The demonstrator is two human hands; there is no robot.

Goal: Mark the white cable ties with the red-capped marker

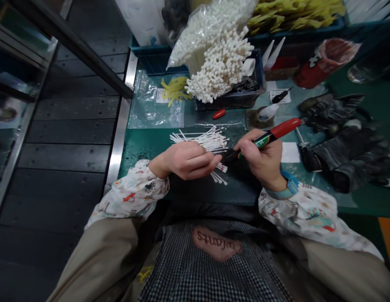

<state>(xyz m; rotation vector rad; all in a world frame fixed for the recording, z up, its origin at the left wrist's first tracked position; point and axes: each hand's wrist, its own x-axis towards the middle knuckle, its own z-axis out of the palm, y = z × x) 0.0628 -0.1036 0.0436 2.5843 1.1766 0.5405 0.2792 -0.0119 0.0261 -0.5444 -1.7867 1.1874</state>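
White cable ties (pixel 210 139) lie in a loose bundle on the green table, and some show red marks near their heads. My left hand (pixel 190 161) rests over them with its fingers closed; what it pinches is hidden, though tie heads stick out below its fingertips. In my right hand (pixel 264 157) is a marker (pixel 284 128) with a red end and a dark barrel, its dark tip end pointing left, close to my left fingertips. A red cap (pixel 219 113) lies on the table beyond the ties.
Behind the ties, a dark bin (pixel 229 102) holds many white ties, partly in a plastic bag. Yellow pieces (pixel 176 89) lie on clear plastic. A small white bottle (pixel 268 113), dark gloves (pixel 349 147) and a screwdriver (pixel 309 157) are at the right. Metal edging (pixel 119 142) borders the left.
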